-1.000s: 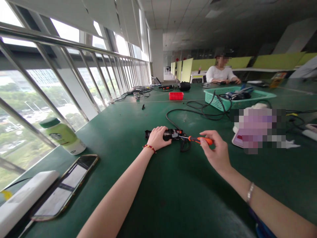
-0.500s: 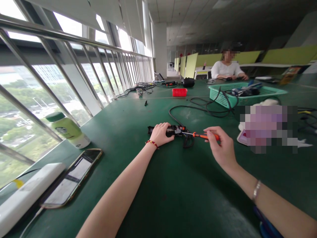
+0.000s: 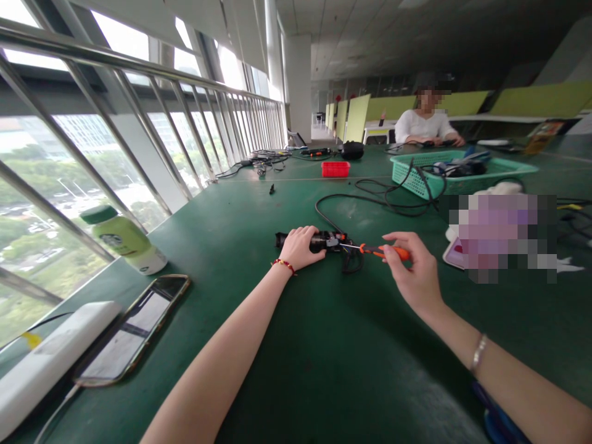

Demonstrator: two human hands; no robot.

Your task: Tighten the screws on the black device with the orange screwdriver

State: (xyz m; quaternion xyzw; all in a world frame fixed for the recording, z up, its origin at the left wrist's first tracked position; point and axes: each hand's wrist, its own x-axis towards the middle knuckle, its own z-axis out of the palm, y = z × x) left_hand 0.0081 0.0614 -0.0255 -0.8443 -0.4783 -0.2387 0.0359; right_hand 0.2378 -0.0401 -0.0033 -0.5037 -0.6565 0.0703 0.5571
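A small black device point(image 3: 326, 240) with a cable lies on the green table point(image 3: 324, 345). My left hand point(image 3: 300, 246) is closed over its left part and holds it down. My right hand point(image 3: 414, 271) pinches an orange-handled screwdriver point(image 3: 382, 251) whose thin tip points left into the device. A black cable point(image 3: 333, 209) runs from the device back toward the basket.
A green-capped bottle point(image 3: 123, 240), a phone point(image 3: 132, 330) and a white box point(image 3: 46, 364) lie at the left by the window railing. A teal basket point(image 3: 462, 169) with cables, a red tray point(image 3: 335, 169) and a blurred pink item sit farther back. Another person sits at the far end.
The view has shifted slightly. My hands keep their hold on the device and the screwdriver, with my right hand's fingers turned a little on the handle.
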